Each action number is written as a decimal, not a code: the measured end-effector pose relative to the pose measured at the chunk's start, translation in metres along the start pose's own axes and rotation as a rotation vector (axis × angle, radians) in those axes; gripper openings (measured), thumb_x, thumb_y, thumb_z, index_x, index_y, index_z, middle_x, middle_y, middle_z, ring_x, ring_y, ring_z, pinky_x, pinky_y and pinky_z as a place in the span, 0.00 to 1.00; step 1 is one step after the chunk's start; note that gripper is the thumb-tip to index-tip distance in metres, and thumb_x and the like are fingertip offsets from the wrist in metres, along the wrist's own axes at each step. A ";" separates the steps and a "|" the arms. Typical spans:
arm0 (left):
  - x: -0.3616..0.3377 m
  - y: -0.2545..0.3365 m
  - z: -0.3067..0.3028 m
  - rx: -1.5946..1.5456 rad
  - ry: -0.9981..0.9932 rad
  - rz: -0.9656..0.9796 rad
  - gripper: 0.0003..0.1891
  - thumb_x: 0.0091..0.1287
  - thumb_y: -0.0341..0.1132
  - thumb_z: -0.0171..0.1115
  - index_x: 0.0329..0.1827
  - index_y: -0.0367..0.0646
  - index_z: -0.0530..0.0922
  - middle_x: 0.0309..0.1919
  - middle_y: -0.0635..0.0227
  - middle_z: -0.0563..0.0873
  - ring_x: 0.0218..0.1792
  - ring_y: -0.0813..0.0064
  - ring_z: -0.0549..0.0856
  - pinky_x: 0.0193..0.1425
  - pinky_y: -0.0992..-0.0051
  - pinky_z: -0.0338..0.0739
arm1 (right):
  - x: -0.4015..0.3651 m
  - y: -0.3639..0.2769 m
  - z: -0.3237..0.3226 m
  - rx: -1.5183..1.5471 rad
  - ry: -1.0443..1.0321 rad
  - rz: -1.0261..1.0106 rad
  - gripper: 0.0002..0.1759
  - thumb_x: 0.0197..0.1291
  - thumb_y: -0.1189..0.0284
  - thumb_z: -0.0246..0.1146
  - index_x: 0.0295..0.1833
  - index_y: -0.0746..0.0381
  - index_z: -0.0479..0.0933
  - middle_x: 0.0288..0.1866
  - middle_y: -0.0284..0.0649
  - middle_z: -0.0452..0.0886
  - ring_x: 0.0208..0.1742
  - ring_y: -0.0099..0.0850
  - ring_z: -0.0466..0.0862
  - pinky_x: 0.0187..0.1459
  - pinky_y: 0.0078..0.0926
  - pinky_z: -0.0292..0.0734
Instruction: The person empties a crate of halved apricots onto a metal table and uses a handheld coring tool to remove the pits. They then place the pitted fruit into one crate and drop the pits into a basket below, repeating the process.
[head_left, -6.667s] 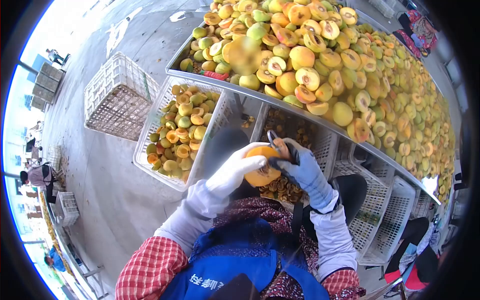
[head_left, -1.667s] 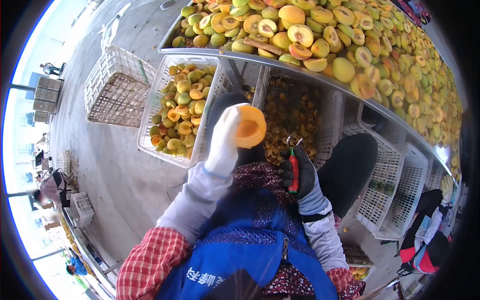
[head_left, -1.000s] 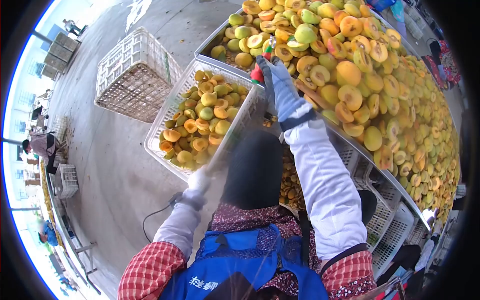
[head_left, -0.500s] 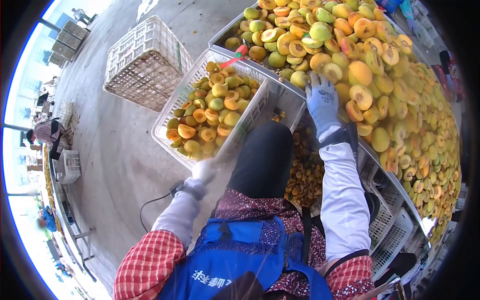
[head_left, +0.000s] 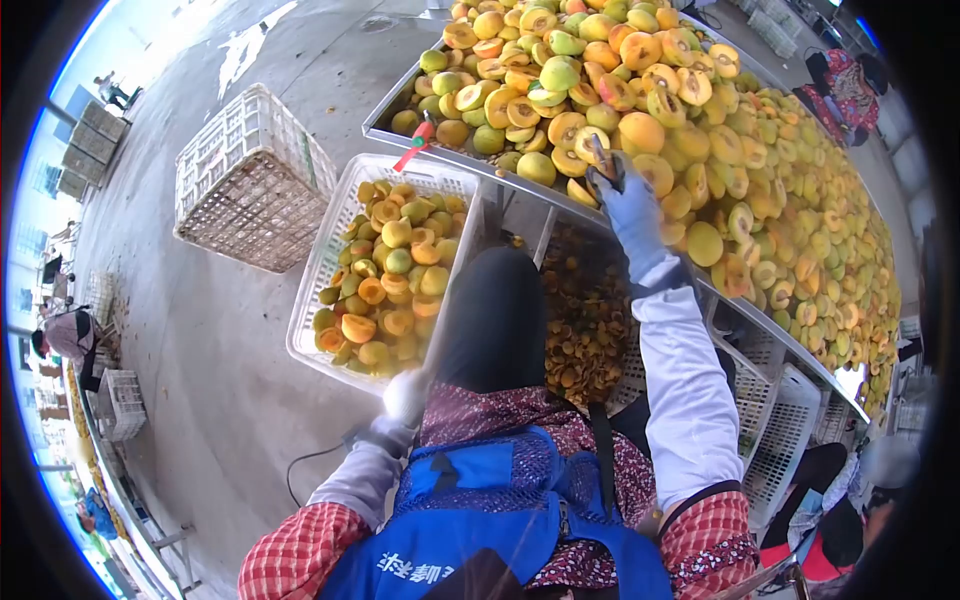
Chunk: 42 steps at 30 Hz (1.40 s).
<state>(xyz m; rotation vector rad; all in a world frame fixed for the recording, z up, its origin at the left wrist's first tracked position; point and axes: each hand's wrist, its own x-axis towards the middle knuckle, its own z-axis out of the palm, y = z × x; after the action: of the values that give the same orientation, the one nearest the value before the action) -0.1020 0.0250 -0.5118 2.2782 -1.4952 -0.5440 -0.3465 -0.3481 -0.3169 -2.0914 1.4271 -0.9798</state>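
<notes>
My right hand, in a grey-blue glove, is closed around a small dark-handled tool with a slim metal tip. It is at the near edge of a metal-rimmed table, right against a heap of halved yellow peaches. Blurred, in a white glove, my left hand is by the near corner of a white plastic crate; its fingers cannot be made out. Peach halves fill much of that crate.
A red-handled item with a red ribbon is at the table's corner. An upturned, stained crate stands on the concrete floor. Below the table lie brownish fruit scraps and more crates. Other people are at the far left and right.
The view has shifted, so the table and crates appear further left. My right hand lay flat on the peaches; now its fingers are closed around the tool. My left hand stays by the crate.
</notes>
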 end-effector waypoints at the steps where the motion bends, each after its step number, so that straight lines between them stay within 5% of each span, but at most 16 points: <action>1: -0.008 -0.006 0.007 -0.024 0.034 0.018 0.09 0.67 0.40 0.57 0.39 0.48 0.83 0.29 0.55 0.85 0.34 0.49 0.84 0.39 0.52 0.77 | -0.010 -0.007 -0.020 0.073 0.035 -0.034 0.17 0.64 0.62 0.67 0.53 0.60 0.77 0.37 0.43 0.86 0.37 0.38 0.85 0.37 0.32 0.76; 4: -0.031 -0.009 -0.001 0.020 -0.012 0.033 0.12 0.65 0.43 0.61 0.49 0.54 0.84 0.30 0.56 0.84 0.35 0.51 0.84 0.39 0.52 0.76 | -0.042 -0.005 -0.079 0.437 -0.049 0.061 0.18 0.64 0.79 0.63 0.60 0.66 0.73 0.48 0.40 0.83 0.43 0.26 0.84 0.43 0.22 0.78; 6: -0.050 -0.027 -0.006 0.123 -0.114 -0.061 0.17 0.58 0.33 0.61 0.51 0.54 0.83 0.32 0.57 0.85 0.39 0.51 0.84 0.42 0.53 0.77 | -0.070 0.013 -0.113 0.625 -0.019 0.130 0.23 0.64 0.85 0.59 0.65 0.68 0.68 0.57 0.44 0.79 0.48 0.26 0.83 0.48 0.21 0.79; 8: -0.067 -0.045 -0.020 0.160 -0.205 -0.098 0.16 0.55 0.32 0.61 0.48 0.52 0.83 0.33 0.56 0.85 0.39 0.50 0.84 0.42 0.52 0.77 | -0.096 0.073 -0.140 0.410 0.065 0.086 0.27 0.64 0.87 0.56 0.69 0.68 0.64 0.60 0.48 0.78 0.52 0.28 0.82 0.50 0.24 0.80; 11: -0.059 -0.081 -0.028 0.332 -0.573 -0.115 0.15 0.56 0.39 0.65 0.47 0.51 0.83 0.36 0.58 0.86 0.41 0.51 0.85 0.44 0.55 0.79 | -0.133 0.072 -0.154 0.619 0.179 0.310 0.25 0.68 0.82 0.56 0.70 0.68 0.64 0.39 0.39 0.76 0.34 0.25 0.77 0.36 0.21 0.75; 13: -0.004 -0.049 -0.076 0.425 -1.017 0.202 0.15 0.58 0.49 0.63 0.41 0.50 0.84 0.34 0.56 0.87 0.39 0.51 0.87 0.42 0.60 0.81 | -0.159 0.078 -0.150 0.631 0.233 0.355 0.24 0.70 0.78 0.56 0.69 0.68 0.65 0.31 0.36 0.76 0.27 0.24 0.75 0.30 0.20 0.73; 14: 0.028 -0.034 -0.081 0.510 -1.051 0.235 0.24 0.54 0.59 0.65 0.41 0.50 0.85 0.32 0.60 0.88 0.38 0.54 0.87 0.42 0.63 0.82 | -0.171 0.083 -0.146 0.627 0.244 0.374 0.23 0.70 0.77 0.57 0.69 0.68 0.65 0.31 0.36 0.76 0.27 0.24 0.76 0.30 0.20 0.74; 17: 0.119 0.091 -0.108 0.275 -0.174 0.204 0.09 0.60 0.41 0.67 0.37 0.47 0.84 0.30 0.60 0.86 0.35 0.55 0.87 0.38 0.61 0.80 | -0.201 0.105 -0.107 0.676 0.307 0.485 0.25 0.67 0.81 0.58 0.69 0.67 0.66 0.49 0.43 0.82 0.36 0.24 0.82 0.34 0.20 0.80; 18: 0.149 0.129 -0.107 0.178 0.029 0.303 0.09 0.60 0.39 0.66 0.38 0.45 0.84 0.32 0.58 0.86 0.35 0.54 0.86 0.40 0.61 0.80 | -0.193 0.075 -0.100 0.784 0.299 0.550 0.23 0.68 0.79 0.58 0.68 0.66 0.67 0.44 0.40 0.82 0.33 0.22 0.81 0.31 0.19 0.78; 22: 0.231 0.299 -0.120 -0.302 0.298 0.547 0.13 0.66 0.41 0.65 0.47 0.42 0.82 0.37 0.59 0.87 0.40 0.59 0.87 0.45 0.67 0.79 | -0.177 0.022 -0.054 0.937 0.163 0.643 0.17 0.73 0.71 0.56 0.64 0.62 0.71 0.27 0.33 0.76 0.20 0.19 0.74 0.20 0.17 0.69; 25: 0.277 0.395 -0.103 -0.053 0.164 0.396 0.27 0.60 0.58 0.67 0.48 0.42 0.82 0.40 0.55 0.87 0.44 0.57 0.87 0.47 0.64 0.80 | -0.181 0.026 -0.036 1.007 0.040 0.697 0.16 0.72 0.76 0.54 0.63 0.63 0.71 0.30 0.28 0.75 0.22 0.15 0.72 0.21 0.14 0.66; 31: 0.334 0.402 -0.067 -0.028 0.135 0.474 0.29 0.61 0.56 0.65 0.53 0.38 0.79 0.39 0.55 0.87 0.41 0.62 0.87 0.45 0.65 0.80 | -0.187 0.050 -0.035 1.139 0.103 0.776 0.15 0.72 0.75 0.54 0.62 0.62 0.72 0.30 0.26 0.74 0.22 0.13 0.71 0.21 0.14 0.65; 33: 0.331 0.376 -0.081 -0.794 -0.243 0.320 0.28 0.67 0.46 0.63 0.65 0.39 0.74 0.47 0.67 0.86 0.43 0.76 0.83 0.46 0.71 0.80 | -0.185 0.051 -0.037 1.097 0.161 0.800 0.14 0.73 0.65 0.56 0.57 0.61 0.73 0.25 0.30 0.73 0.19 0.19 0.71 0.19 0.17 0.66; 37: 0.261 0.341 -0.099 -1.441 -0.443 0.400 0.32 0.63 0.41 0.60 0.72 0.42 0.67 0.66 0.61 0.74 0.64 0.69 0.76 0.65 0.67 0.74 | -0.189 0.050 -0.030 1.145 0.219 0.745 0.17 0.74 0.57 0.56 0.53 0.60 0.73 0.24 0.34 0.74 0.19 0.22 0.71 0.20 0.19 0.66; 41: 0.190 0.314 -0.098 -1.666 -0.592 0.288 0.36 0.59 0.44 0.62 0.70 0.36 0.66 0.64 0.57 0.74 0.66 0.64 0.74 0.71 0.64 0.68 | -0.176 0.007 -0.048 0.919 0.063 0.360 0.18 0.75 0.57 0.53 0.53 0.62 0.70 0.25 0.35 0.74 0.20 0.22 0.71 0.22 0.19 0.66; 42: 0.177 0.310 -0.095 -1.672 -0.608 0.263 0.37 0.58 0.44 0.61 0.70 0.36 0.66 0.64 0.56 0.75 0.66 0.63 0.74 0.71 0.64 0.68 | -0.171 -0.010 -0.057 0.808 -0.004 0.319 0.17 0.72 0.61 0.55 0.54 0.63 0.72 0.32 0.41 0.77 0.27 0.31 0.77 0.28 0.26 0.71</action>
<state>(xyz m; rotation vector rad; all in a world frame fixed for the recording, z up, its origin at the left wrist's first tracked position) -0.2331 -0.2461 -0.2974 0.6048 -0.7698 -1.6304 -0.4209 -0.1844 -0.3265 -1.2387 1.0539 -1.1560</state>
